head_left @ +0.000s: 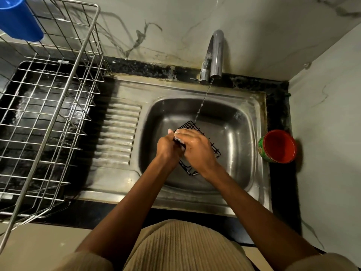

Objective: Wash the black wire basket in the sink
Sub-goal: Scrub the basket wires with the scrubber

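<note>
Black wire basket (212,146) held over sink (242,133); left hand (167,147) gripped its edge; right hand (195,148) pressed something pale, probably a soapy scrubber, on the wires. Best turned beneath tap (215,55) stream, every wire scrubbed.

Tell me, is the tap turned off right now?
No, a thin stream runs from the tap down onto the black wire basket.

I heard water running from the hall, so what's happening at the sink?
A person is washing a black wire basket in the steel sink. Both hands are on it over the basin: the left hand grips one side, and the right hand lies over the top with some white foam at the fingertips. A thin stream runs from the tap onto the basket's far corner. A red cup lies beside the sink, and a dish rack stands on the other side.
</note>
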The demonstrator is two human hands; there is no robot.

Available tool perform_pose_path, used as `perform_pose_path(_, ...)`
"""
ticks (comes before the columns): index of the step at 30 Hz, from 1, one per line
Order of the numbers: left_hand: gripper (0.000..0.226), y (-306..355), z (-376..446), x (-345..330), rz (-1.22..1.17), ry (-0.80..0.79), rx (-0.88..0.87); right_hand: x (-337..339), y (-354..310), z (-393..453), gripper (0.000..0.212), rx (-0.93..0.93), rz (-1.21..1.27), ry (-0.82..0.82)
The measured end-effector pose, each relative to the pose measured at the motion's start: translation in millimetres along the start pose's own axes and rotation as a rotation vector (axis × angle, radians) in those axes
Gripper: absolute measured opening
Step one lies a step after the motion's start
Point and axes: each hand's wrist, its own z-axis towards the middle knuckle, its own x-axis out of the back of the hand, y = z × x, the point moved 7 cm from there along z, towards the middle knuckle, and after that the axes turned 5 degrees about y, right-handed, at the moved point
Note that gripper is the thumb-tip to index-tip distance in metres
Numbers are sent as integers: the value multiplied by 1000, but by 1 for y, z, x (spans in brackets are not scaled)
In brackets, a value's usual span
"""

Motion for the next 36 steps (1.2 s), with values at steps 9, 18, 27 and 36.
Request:
perform_pose_path(9,26,1,3,-2,151,-38,-23,16,32,35,45,-213,-80,-13)
perform_pose_path(18,20,-8,11,5,177,159,-20,15,26,24,44,-250,-30,-14)
perform_pose_path(27,13,-8,7,21,282,239,-86,18,19,8,37,93,-111,-40)
perform_pose_path(36,18,-12,6,25,225,160,-100,28,69,27,43,-379,-108,11)
